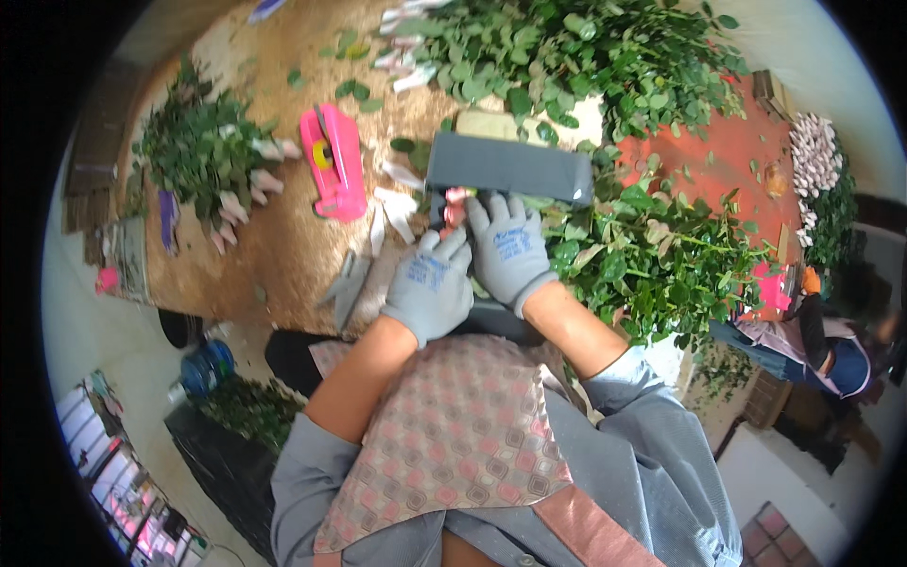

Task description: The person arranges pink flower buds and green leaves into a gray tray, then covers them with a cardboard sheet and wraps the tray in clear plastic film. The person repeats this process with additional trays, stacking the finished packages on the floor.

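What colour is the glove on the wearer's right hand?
Grey glove, with blue print on the back; seen best in the head view.

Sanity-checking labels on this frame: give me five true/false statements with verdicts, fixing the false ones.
1. The left hand and right hand both wear grey gloves. True.
2. The pink tool lies right of both hands. False: the pink tool lies to their left.
3. A leafy bunch with pale tips lies on the left part of the table. True.
4. The apron is plain black. False: the apron is patterned, with pink and grey shapes.
5. A dark block sits just beyond the gloved hands. True.
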The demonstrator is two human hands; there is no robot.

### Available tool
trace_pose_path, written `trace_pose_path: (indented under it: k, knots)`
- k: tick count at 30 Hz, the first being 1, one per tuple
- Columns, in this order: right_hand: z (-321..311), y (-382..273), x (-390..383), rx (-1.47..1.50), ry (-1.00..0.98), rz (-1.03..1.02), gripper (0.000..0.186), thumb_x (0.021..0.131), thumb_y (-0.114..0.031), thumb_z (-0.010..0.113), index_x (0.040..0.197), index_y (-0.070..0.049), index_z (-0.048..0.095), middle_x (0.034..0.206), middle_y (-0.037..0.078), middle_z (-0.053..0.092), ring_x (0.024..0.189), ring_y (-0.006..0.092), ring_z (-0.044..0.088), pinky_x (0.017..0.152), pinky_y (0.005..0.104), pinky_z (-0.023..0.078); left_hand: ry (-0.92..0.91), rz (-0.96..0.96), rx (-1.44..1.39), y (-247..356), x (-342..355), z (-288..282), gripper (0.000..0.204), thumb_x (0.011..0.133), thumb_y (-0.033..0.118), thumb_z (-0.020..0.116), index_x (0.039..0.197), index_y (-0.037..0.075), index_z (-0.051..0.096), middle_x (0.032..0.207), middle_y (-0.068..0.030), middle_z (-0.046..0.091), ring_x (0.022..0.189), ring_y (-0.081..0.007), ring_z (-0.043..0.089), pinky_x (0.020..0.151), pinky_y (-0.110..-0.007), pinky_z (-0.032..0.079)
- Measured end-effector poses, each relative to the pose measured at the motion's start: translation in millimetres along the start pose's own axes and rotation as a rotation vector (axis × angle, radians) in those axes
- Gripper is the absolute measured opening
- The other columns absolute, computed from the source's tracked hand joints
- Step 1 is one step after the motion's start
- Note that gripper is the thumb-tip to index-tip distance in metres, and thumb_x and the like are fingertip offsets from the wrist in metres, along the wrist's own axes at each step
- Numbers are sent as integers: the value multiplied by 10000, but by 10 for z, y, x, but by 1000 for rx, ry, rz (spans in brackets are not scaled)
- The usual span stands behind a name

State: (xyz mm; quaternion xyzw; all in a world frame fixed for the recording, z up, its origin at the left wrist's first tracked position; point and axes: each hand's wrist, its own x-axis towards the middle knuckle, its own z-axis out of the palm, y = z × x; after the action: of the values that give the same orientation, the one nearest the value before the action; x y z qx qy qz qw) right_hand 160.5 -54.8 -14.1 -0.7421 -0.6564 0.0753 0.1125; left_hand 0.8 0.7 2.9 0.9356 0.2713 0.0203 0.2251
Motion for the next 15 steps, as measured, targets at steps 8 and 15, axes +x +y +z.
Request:
trace_pose_path:
  k: [8,15]
  knots:
    - [45,50,-25,-26,53,-23,541,803,-235,707,1309,-81,593,1204,138,577,1132,333,553,901,475,435,-14,16,18,32,25,-57,359,821,192,638,1119,-2,687,1317,-167,652,1148,-342,605,955,-458,529]
    - [40,38,-53,-39,87,-33,514,834,-261,698,1307,-87,596,1197,132,587,1136,316,564,922,468,438,96,37,-76,10,-48,14,335,894,168,583,1158,-20,672,1352,-208,628,1096,-388,613,969,-468,503]
